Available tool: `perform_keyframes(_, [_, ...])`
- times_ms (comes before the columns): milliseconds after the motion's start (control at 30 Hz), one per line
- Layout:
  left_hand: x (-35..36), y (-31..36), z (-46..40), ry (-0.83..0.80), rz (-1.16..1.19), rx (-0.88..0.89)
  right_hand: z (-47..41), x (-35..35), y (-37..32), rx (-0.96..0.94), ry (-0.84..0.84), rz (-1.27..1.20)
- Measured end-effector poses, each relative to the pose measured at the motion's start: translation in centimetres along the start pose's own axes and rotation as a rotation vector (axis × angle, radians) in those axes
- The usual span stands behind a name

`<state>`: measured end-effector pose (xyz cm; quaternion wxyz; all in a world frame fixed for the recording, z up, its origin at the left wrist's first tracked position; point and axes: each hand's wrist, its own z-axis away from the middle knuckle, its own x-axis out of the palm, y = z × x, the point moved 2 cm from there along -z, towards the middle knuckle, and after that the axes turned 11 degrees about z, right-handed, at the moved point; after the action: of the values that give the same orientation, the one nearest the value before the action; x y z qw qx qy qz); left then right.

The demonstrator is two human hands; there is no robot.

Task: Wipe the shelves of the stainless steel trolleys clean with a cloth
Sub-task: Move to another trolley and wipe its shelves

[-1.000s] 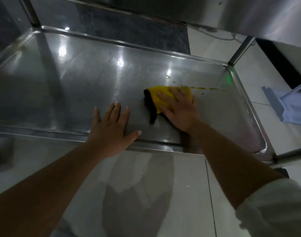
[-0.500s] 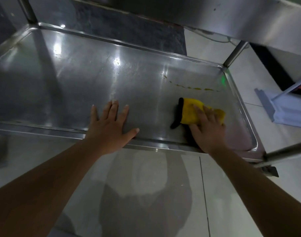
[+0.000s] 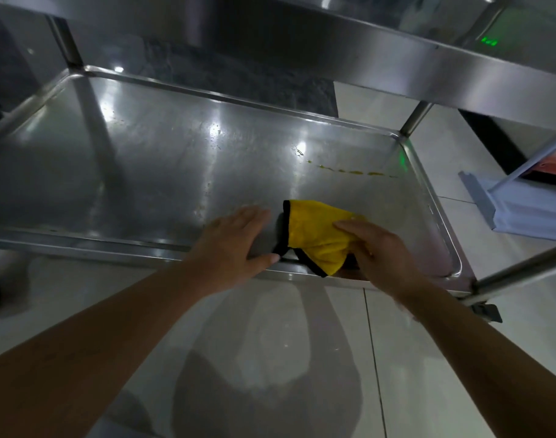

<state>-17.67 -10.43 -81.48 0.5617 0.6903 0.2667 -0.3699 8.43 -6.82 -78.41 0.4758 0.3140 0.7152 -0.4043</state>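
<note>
Right hand [image 3: 378, 251] is on the cloth [image 3: 317, 237], fingers curled over its right side and bunching it up. The cloth, yellow with a black edge, sits on the shelf [image 3: 150, 172] at the near rim, right of centre, one corner draped over the rim. Left hand [image 3: 235, 245] lies flat just beside it, fingers straight, thumb tip at the cloth's black corner, possibly touching; blur makes that hard to call. A line of yellow drips [image 3: 352, 171] sits further back, well apart from the cloth.
</note>
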Motion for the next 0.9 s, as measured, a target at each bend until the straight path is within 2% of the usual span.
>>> perform_keyframes(200, [1.4, 5.0, -3.2, -0.019, 0.009, 0.153, -2.7, -3.0, -2.7, -0.087, 0.084, -0.143])
perform_keyframes(267, [1.1, 5.5, -3.7, 0.093, 0.128, 0.111, -3.6, -3.6, -3.6, -0.067, 0.109, -0.265])
perform_keyframes(367, [-0.3, 5.1, -4.2, 0.247, 0.375, -0.041, -4.3, -3.8, -4.0, -0.039, 0.128, -0.469])
perform_keyframes(433, [-1.2, 4.7, -4.5, 0.251, 0.495, -0.109, -4.3, -3.1, -3.2, 0.025, 0.146, -0.415])
perform_keyframes(500, [-2.3, 4.4, -4.6, 0.257, 0.656, -0.165, -3.9, -1.5, -1.4, 0.175, 0.114, -0.255])
perform_keyframes(600, [-3.9, 3.9, -4.7, 0.226, 0.974, -0.294, -2.9, 1.4, 0.4, 0.448, -0.139, -0.21])
perform_keyframes(667, [-4.8, 3.4, -4.8, 0.178, 1.047, -0.377, -2.9, 2.8, 0.0, 0.466, -0.201, -0.15])
perform_keyframes(800, [-5.8, 2.4, -4.3, 0.144, 1.216, -0.512, -4.5, 3.7, -2.7, 0.344, -0.043, -0.014])
perform_keyframes(900, [-6.2, 2.0, -3.7, 0.128, 1.39, -0.543, -5.9, 3.4, -3.8, 0.332, -0.05, -0.144])
